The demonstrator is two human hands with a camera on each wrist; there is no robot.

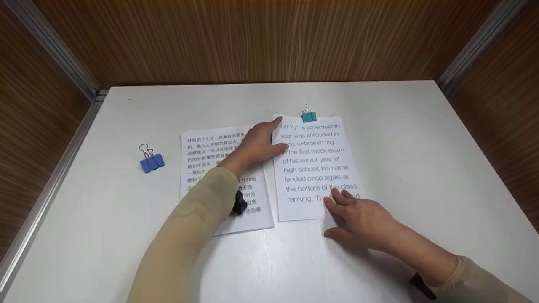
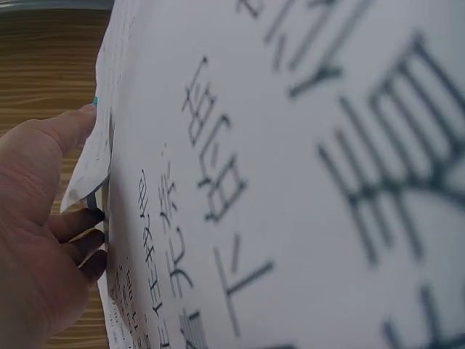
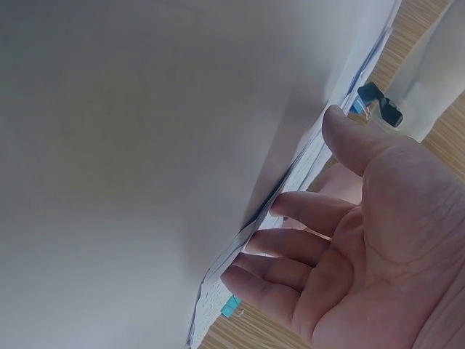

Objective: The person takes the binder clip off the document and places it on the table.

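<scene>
A paper stack with English print (image 1: 313, 168) lies on the table, a teal binder clip (image 1: 309, 116) on its top edge. My left hand (image 1: 259, 143) reaches across a stack with Chinese print (image 1: 248, 216) to the English stack's left edge. Its index finger lies at the top left corner, its thumb lower on that side. The left wrist view shows this hand (image 2: 36, 225) right at the paper edges, where one corner lifts. With fingers extended, my right hand (image 1: 362, 221) touches the English stack's lower right corner; the right wrist view shows this hand (image 3: 363, 247) along the paper edge.
To the left of both stacks, a blue binder clip (image 1: 152, 162) sits on the white table (image 1: 105, 235) with its wire handles up. Wood-grain panels (image 1: 269, 42) enclose the back and sides. A black device (image 1: 240, 204) is at my left wrist.
</scene>
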